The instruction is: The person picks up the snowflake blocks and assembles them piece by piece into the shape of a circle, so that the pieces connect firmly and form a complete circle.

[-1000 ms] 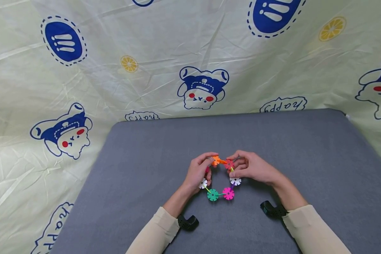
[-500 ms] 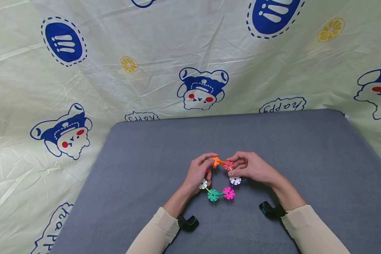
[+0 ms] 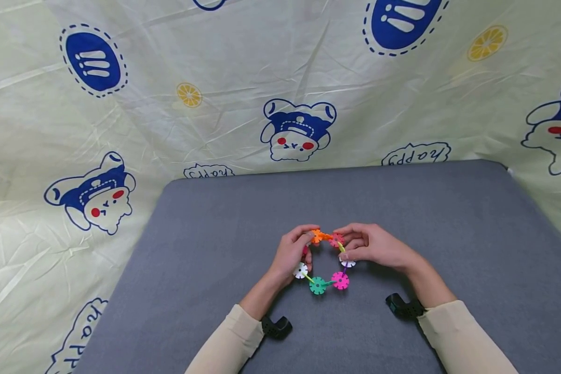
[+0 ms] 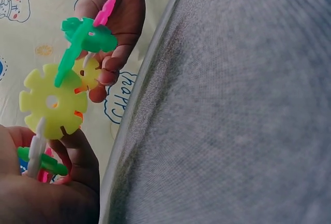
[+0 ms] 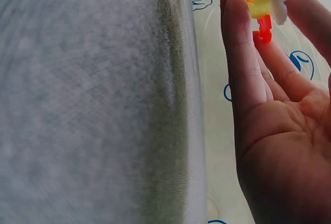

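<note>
A ring of interlocking snowflake discs hangs between both hands over the grey table. My left hand (image 3: 290, 254) grips its left side, fingertips at the orange disc (image 3: 317, 237); a white disc (image 3: 301, 270) shows beneath the palm. On the other side, my right hand (image 3: 376, 246) pinches the ring by the red disc (image 3: 336, 239), its thumb overlapping another white disc (image 3: 348, 263). A green disc (image 3: 317, 285) and a pink disc (image 3: 340, 281) form the near part. The left wrist view shows a yellow disc (image 4: 39, 100) edge-joined to its neighbours. Fingers hide some discs.
The grey cloth-covered table (image 3: 215, 218) extends around the hands. Behind it hangs a pale printed sheet (image 3: 234, 62) with cartoon figures. Black wrist cameras sit on the left wrist (image 3: 277, 328) and right wrist (image 3: 403, 306).
The near part of the ring, with the green and pink discs, has shifted slightly right and away from the person. The right hand has moved slightly right; the left hand keeps its grip.
</note>
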{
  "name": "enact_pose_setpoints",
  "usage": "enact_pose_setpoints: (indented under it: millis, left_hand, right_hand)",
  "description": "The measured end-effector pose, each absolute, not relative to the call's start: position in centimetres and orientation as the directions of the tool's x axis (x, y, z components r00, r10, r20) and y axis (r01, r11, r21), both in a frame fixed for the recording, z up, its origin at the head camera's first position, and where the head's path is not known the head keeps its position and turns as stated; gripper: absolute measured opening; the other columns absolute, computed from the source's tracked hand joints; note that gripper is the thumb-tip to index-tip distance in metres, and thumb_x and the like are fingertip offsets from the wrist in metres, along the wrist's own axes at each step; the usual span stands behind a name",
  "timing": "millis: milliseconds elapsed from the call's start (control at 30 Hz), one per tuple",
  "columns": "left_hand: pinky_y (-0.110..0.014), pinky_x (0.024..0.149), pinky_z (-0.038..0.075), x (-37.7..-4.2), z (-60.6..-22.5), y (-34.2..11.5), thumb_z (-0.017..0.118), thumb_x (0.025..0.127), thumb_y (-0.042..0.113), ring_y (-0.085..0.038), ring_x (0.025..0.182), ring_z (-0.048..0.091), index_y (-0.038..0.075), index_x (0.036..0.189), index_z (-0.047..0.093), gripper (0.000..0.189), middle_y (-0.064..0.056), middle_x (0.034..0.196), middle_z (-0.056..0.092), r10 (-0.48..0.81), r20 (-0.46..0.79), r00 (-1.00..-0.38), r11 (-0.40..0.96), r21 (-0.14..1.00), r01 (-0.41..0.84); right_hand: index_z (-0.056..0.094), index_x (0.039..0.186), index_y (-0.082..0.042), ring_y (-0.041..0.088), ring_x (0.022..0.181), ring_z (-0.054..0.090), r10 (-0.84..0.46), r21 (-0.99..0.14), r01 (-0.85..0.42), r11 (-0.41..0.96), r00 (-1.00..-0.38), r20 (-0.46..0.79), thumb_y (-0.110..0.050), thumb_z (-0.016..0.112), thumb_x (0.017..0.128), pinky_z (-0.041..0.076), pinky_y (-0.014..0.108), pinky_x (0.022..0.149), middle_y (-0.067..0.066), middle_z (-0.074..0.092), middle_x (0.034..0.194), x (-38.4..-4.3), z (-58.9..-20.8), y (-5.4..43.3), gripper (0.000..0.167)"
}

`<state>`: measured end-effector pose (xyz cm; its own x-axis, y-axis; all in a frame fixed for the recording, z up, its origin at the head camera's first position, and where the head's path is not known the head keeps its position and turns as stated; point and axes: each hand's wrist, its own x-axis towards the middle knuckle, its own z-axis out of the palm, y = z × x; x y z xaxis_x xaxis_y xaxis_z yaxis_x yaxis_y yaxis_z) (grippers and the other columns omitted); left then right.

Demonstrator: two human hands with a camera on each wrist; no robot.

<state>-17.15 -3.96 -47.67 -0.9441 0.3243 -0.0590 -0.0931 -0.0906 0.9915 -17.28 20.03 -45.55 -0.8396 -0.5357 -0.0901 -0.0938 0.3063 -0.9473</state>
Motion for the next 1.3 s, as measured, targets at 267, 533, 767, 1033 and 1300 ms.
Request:
enact_pose_setpoints:
  millis: [267,533,767,1033,1300]
  left_hand:
    - [-0.034,0.051,0.056,-17.5,-47.6,-3.9,0.058,0.096,0.016,-0.019,0.053,0.059,0.003,0.131,0.057,0.037,-0.026,0.104,0.06,0.29,-0.04,-0.956,-0.107,0.991,-0.074]
    - [-0.028,0.074,0.053,-17.9,-47.8,-4.6,0.069,0.089,0.015,-0.017,0.087,0.065,0.003,0.123,0.063,0.036,-0.007,0.101,0.069,0.221,0.035,-0.975,0.108,0.992,0.06]
    - [-0.029,0.073,0.055,-17.8,-47.8,-5.0,0.066,0.087,0.005,-0.015,0.091,0.065,0.001,0.122,0.062,0.035,-0.008,0.109,0.068,0.22,0.063,-0.973,0.155,0.983,0.098]
    - [-0.029,0.08,0.052,-17.9,-47.9,-5.1,0.065,0.088,0.007,-0.014,0.093,0.063,0.003,0.119,0.065,0.032,-0.008,0.111,0.067,0.201,0.056,-0.978,0.218,0.971,0.1]
    - [-0.03,0.079,0.052,-17.9,-48.1,-5.3,0.065,0.091,0.018,-0.009,0.092,0.062,0.009,0.116,0.068,0.027,0.005,0.103,0.068,0.197,0.018,-0.98,0.304,0.949,0.079]
  right_hand:
    - [0.056,0.13,-0.005,0.024,0.091,0.066,-0.45,-0.936,-0.099,0.339,-0.89,-0.069,-0.023,0.077,0.083,0.055,0.032,0.077,0.013,0.068,0.105,-17.4,-45.5,20.7,0.055]
    - [0.059,0.129,-0.008,0.024,0.081,0.058,-0.358,-0.879,-0.121,0.462,-0.932,-0.06,-0.031,0.078,0.082,0.049,0.03,0.062,0.007,0.062,0.095,-17.6,-45.4,21.1,0.056]
    - [0.055,0.131,-0.005,0.021,0.071,0.058,-0.384,-0.885,-0.084,0.459,-0.917,-0.112,-0.026,0.079,0.08,0.047,0.028,0.059,0.008,0.063,0.09,-17.9,-46.0,21.0,0.06]
    - [0.05,0.134,0.001,0.022,0.067,0.059,-0.416,-0.879,-0.071,0.472,-0.897,-0.151,-0.022,0.079,0.08,0.051,0.031,0.059,0.009,0.064,0.085,-18.0,-46.6,20.9,0.065]
    - [0.053,0.132,0.0,0.019,0.065,0.056,-0.409,-0.85,-0.082,0.52,-0.898,-0.164,-0.024,0.078,0.081,0.046,0.028,0.055,0.006,0.063,0.084,-17.9,-46.3,20.8,0.062]
